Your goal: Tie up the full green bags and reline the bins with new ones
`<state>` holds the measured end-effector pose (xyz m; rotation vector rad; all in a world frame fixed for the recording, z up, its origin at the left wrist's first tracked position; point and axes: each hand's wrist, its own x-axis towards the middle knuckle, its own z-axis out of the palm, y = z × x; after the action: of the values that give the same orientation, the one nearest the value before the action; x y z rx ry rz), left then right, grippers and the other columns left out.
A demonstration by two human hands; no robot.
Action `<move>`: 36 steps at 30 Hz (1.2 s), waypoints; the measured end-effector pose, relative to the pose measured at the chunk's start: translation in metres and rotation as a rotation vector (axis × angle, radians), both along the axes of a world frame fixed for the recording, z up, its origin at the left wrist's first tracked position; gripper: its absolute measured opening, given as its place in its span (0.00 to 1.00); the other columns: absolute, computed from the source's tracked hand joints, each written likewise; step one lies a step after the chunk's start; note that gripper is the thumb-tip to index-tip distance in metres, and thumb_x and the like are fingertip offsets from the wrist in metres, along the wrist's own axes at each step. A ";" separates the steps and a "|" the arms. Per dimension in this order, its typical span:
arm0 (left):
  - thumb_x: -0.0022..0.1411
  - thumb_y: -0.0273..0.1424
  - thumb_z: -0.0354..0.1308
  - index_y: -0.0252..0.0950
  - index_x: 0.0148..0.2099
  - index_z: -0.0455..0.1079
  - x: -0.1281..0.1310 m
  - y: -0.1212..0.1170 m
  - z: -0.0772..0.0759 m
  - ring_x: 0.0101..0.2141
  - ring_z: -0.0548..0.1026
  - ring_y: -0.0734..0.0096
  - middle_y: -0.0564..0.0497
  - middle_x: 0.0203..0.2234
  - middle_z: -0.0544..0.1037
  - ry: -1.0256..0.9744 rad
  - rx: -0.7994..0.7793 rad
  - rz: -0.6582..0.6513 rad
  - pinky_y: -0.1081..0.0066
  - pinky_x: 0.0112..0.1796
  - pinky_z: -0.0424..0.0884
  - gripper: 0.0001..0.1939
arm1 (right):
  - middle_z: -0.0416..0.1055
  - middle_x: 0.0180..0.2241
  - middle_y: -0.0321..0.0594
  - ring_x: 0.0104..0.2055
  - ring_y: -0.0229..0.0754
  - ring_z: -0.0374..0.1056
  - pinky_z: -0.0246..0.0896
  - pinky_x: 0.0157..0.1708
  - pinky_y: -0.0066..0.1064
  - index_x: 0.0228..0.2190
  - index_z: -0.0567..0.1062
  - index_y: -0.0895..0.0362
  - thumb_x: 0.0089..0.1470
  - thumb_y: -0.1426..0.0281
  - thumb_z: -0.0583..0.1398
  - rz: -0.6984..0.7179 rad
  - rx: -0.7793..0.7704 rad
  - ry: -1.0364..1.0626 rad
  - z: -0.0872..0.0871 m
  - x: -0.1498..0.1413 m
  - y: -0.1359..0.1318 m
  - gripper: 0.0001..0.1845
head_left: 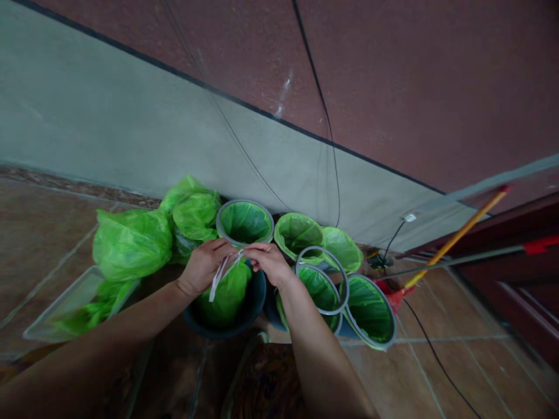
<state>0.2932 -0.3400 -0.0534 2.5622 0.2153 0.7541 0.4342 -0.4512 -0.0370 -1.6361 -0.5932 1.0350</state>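
Note:
My left hand (205, 265) and my right hand (268, 262) meet above a dark round bin (255, 299) that holds a full green plastic bag (227, 297). Both hands are closed on a white drawstring (220, 273) at the mouth of that bag. A loose end of the string hangs down under my left hand. The bag's top is gathered between my fingers.
Several small bins lined with green bags (245, 222) stand along the grey wall base, some with grey rim rings (321, 279). Tied green bags (131, 241) lie at left, partly over a clear tray (65, 302). A mop with a yellow handle (454, 238) and black cables (432, 349) lie at right.

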 end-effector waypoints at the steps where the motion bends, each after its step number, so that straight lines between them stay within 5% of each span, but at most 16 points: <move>1: 0.68 0.33 0.46 0.34 0.37 0.72 0.000 -0.001 0.001 0.32 0.71 0.71 0.48 0.30 0.73 0.006 -0.004 -0.001 0.70 0.35 0.68 0.15 | 0.67 0.20 0.32 0.22 0.30 0.58 0.51 0.19 0.21 0.26 0.77 0.59 0.42 0.67 0.63 -0.006 0.002 -0.012 0.001 0.000 0.001 0.08; 10: 0.69 0.34 0.43 0.33 0.37 0.72 -0.002 -0.003 0.010 0.33 0.70 0.71 0.48 0.30 0.73 0.103 -0.024 0.010 0.70 0.36 0.66 0.17 | 0.68 0.25 0.35 0.26 0.31 0.61 0.47 0.18 0.20 0.23 0.72 0.60 0.42 0.63 0.62 0.011 0.054 0.129 0.006 -0.005 0.001 0.11; 19: 0.68 0.35 0.44 0.35 0.35 0.72 0.000 0.001 0.005 0.32 0.70 0.69 0.48 0.28 0.72 0.094 -0.097 -0.043 0.70 0.34 0.66 0.17 | 0.63 0.18 0.29 0.14 0.24 0.42 0.27 0.14 0.22 0.24 0.68 0.58 0.42 0.54 0.66 0.047 -0.031 0.239 0.013 0.005 -0.007 0.21; 23: 0.66 0.33 0.46 0.35 0.33 0.71 -0.004 0.007 0.005 0.31 0.71 0.68 0.48 0.27 0.73 0.183 -0.104 -0.074 0.70 0.33 0.64 0.15 | 0.55 0.13 0.25 0.14 0.26 0.44 0.33 0.15 0.23 0.20 0.68 0.58 0.46 0.57 0.64 0.231 -0.212 -0.116 0.005 0.018 -0.015 0.18; 28: 0.63 0.32 0.48 0.37 0.30 0.69 -0.012 0.021 -0.004 0.27 0.71 0.69 0.51 0.24 0.73 0.347 -0.076 0.002 0.70 0.30 0.62 0.12 | 0.62 0.14 0.30 0.18 0.29 0.55 0.43 0.20 0.25 0.18 0.75 0.59 0.46 0.65 0.65 0.286 -0.375 -0.638 -0.005 0.031 -0.017 0.12; 31: 0.60 0.34 0.50 0.37 0.25 0.67 -0.009 0.028 -0.007 0.23 0.69 0.71 0.53 0.20 0.70 0.392 -0.233 0.072 0.71 0.27 0.61 0.13 | 0.65 0.15 0.31 0.19 0.30 0.57 0.45 0.20 0.25 0.19 0.77 0.58 0.47 0.66 0.64 0.286 -0.386 -0.651 -0.005 0.030 -0.016 0.11; 36: 0.59 0.41 0.50 0.37 0.22 0.65 0.001 0.020 -0.001 0.18 0.65 0.74 0.54 0.14 0.66 0.418 -0.795 0.106 0.72 0.21 0.59 0.18 | 0.65 0.15 0.31 0.20 0.31 0.57 0.47 0.21 0.24 0.19 0.77 0.58 0.48 0.68 0.63 0.307 -0.342 -0.633 -0.005 0.027 -0.015 0.09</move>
<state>0.2946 -0.3198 -0.0543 1.9080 0.6428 0.0953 0.4607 -0.4659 -0.0418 -2.2468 -1.1622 0.8517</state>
